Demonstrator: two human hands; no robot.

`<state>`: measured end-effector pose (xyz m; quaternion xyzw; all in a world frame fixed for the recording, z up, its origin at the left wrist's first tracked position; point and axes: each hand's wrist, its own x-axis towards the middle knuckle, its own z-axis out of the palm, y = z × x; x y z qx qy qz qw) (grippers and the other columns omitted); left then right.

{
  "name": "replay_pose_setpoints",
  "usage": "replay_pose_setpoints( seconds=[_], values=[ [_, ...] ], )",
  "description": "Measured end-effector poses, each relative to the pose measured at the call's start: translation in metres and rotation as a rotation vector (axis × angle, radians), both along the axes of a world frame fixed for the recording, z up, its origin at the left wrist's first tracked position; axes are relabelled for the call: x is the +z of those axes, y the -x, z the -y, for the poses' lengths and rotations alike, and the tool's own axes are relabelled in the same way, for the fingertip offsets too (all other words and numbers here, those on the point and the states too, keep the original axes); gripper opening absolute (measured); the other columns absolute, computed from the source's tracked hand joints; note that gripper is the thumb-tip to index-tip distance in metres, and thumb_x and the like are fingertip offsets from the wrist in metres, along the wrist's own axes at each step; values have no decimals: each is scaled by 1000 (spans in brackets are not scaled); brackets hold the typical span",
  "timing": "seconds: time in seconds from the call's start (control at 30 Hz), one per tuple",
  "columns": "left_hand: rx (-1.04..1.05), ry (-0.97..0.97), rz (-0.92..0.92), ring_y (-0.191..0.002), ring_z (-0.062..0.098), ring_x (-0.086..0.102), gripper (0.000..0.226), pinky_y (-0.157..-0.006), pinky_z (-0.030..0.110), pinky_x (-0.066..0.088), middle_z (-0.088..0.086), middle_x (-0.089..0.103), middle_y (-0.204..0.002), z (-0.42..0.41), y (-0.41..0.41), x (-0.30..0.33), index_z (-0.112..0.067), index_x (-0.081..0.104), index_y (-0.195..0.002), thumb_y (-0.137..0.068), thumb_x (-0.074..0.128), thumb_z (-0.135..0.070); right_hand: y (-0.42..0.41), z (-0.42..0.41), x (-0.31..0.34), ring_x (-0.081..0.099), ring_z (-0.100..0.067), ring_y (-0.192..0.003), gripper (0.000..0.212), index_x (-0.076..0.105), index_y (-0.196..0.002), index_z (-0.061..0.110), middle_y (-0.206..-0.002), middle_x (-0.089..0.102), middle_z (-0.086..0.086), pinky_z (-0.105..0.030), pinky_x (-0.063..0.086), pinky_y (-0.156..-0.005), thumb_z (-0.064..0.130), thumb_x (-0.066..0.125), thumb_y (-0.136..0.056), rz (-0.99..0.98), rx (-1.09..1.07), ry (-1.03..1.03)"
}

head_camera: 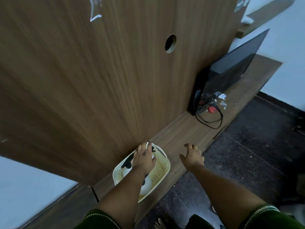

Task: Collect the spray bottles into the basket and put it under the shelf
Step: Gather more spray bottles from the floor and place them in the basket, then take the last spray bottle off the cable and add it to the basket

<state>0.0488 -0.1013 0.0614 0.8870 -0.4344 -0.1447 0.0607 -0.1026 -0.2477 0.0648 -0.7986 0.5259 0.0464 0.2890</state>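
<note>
A cream ribbed basket (162, 167) stands on the low wooden ledge (181, 138) against the tall wooden panel (82, 80). Inside lie white spray bottles (146, 184) with black trigger heads (127, 162), partly hidden by my arm. My left hand (143, 157) hovers over the basket's far end with fingers spread, apparently holding nothing. To the right of the basket, my right hand (192, 156) is stretched out flat above the ledge, fingers apart and empty.
A black screen (231, 66) leans on the ledge at the right, with black cables (209, 119) and a red object (212, 109) at its foot. Dark tiled floor (247, 154) lies to the right. My bare foot (160, 224) shows at the bottom.
</note>
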Motion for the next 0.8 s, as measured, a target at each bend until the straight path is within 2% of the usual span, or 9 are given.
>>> replay_pose_setpoints(
  seconds=[0.37,0.53,0.67,0.8],
  values=[
    [-258,-23,-17,-138,27,28,67,-106,40,34,6,27,-152,78,97,-5,-14,20,-149,-94,41,-47,143,35,-13,37,-32,-131,57,36,-139,21,-141,38,-8,-52,37,-104,40,55,-89,29,-284,-70],
    [-292,-42,-106,-135,29,34,67,-107,40,34,9,34,-148,107,184,-26,-12,27,-146,-91,48,-45,244,35,-40,38,-33,-130,51,40,-135,22,-139,39,-9,-49,38,-103,35,58,-88,53,-497,-172],
    [-287,-107,-246,-139,32,28,73,-111,42,33,12,29,-151,129,266,-55,-10,20,-150,-93,49,-45,328,33,-71,39,-34,-130,52,43,-135,19,-140,40,-12,-45,39,-107,32,60,-88,59,-629,-204],
    [-383,-155,-285,-138,29,27,73,-110,43,36,9,29,-151,148,340,-90,-13,18,-150,-93,49,-46,400,34,-106,43,-34,-126,52,44,-135,17,-139,41,-13,-40,40,-105,32,61,-88,17,-697,-209]
  ],
)
